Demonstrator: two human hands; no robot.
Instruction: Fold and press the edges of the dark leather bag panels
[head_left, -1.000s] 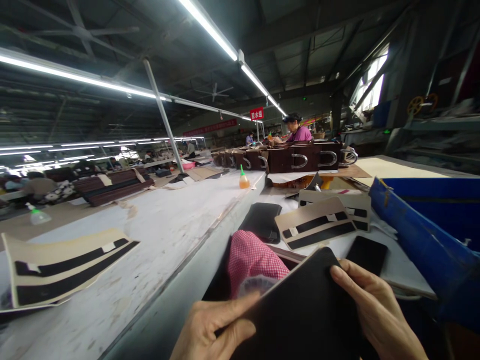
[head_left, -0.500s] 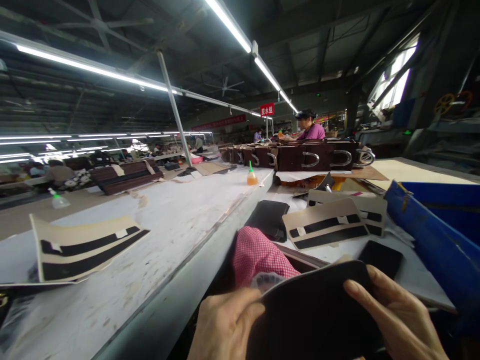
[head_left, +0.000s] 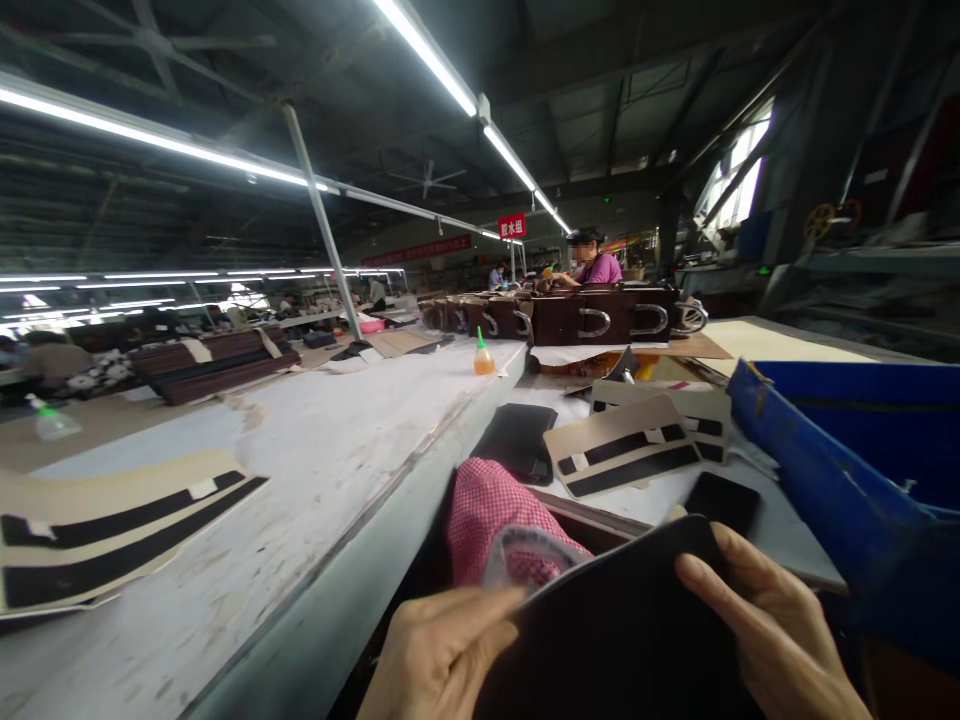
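A black flat panel with a rounded upper corner is tilted up close in front of me, its lower part cut off by the picture's edge. My left hand pinches its left edge between thumb and fingers, slightly blurred. On the other side, my right hand grips the upper right corner, thumb on the near face and fingers behind. Just beyond the panel lies pink checked cloth with a clear plastic piece against it. Farther off are a stack of black panels and beige panels with black strips.
A long white-topped table runs along the left, bearing another striped beige panel and an orange-filled glue bottle. At right stands a blue bin. Dark brown bag pieces with handles line the back, near a person in purple.
The view has turned slightly right, so the surroundings shift left. Both hands keep hold of the black panel, which has barely changed its tilt.
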